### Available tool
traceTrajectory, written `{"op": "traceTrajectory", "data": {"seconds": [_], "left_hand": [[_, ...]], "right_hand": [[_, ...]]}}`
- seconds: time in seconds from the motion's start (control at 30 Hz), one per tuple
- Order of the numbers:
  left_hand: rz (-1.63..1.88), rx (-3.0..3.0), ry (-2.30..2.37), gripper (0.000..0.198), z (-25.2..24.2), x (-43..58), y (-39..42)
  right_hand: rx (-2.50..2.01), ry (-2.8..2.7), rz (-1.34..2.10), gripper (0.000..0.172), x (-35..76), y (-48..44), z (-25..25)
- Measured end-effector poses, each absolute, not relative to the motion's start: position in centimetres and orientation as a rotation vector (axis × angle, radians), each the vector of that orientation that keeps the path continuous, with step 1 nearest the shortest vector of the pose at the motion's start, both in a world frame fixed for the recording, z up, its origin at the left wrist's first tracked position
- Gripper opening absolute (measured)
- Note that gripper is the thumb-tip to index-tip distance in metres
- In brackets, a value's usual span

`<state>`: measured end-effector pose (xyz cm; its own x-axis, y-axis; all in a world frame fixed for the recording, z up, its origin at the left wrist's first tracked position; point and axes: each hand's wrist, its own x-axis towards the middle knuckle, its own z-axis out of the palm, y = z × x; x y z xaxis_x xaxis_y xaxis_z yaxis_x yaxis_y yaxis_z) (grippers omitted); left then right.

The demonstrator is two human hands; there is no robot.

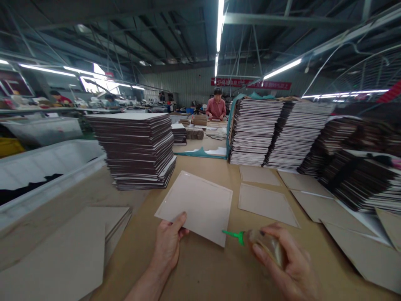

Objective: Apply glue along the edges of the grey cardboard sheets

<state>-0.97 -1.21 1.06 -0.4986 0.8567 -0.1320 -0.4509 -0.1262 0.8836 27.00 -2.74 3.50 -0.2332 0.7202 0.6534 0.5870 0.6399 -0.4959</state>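
Observation:
My left hand [169, 242] pinches the near corner of a square grey cardboard sheet [197, 205] and holds it just above the brown table [206, 271]. My right hand [285, 263] is closed around a small clear glue bottle [266, 244] with a green nozzle [233, 235]. The nozzle points left at the sheet's near right corner. Several more grey sheets [266, 202] lie flat on the table to the right.
A tall stack of dark boards [138, 146] stands at the left, more stacks [275, 129] at the back right. A pile of grey sheets [62, 255] lies at the near left beside a white bin [40, 167]. A person in pink [216, 106] works at the far end.

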Motion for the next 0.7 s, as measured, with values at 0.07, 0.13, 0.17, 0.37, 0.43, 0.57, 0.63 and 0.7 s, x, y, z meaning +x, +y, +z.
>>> {"op": "traceTrajectory", "data": {"seconds": [0.07,0.13,0.17,0.37,0.43,0.57,0.63,0.7], "left_hand": [[1.783,0.521,1.189,0.045,0.9,-1.0,-1.2],[1.791,0.513,1.194,0.046,0.8,-1.1,-1.2],[1.796,0.508,1.195,0.046,0.8,-1.1,-1.2],[1.798,0.502,1.198,0.047,1.1,-0.9,-1.2],[1.797,0.496,1.199,0.047,1.2,-0.9,-1.3],[1.801,0.492,1.192,0.046,1.2,-1.0,-1.3],[1.801,0.492,1.191,0.046,1.0,-1.0,-1.2],[1.798,0.486,1.194,0.046,0.9,-1.1,-1.1]], "right_hand": [[-1.018,-1.934,0.184,0.024,27.0,-2.9,3.6],[-1.014,-1.977,0.247,0.022,26.9,-3.1,3.7],[-1.014,-1.996,0.285,0.021,26.9,-3.2,3.8],[-1.025,-1.938,0.235,0.023,27.0,-3.4,3.3],[-1.016,-1.942,0.254,0.023,27.0,-3.5,3.2],[-1.056,-1.887,0.312,0.024,26.7,-3.9,3.2],[-1.089,-1.835,0.350,0.025,26.5,-4.1,3.3],[-1.105,-1.797,0.436,0.026,26.3,-4.4,3.2]]}}
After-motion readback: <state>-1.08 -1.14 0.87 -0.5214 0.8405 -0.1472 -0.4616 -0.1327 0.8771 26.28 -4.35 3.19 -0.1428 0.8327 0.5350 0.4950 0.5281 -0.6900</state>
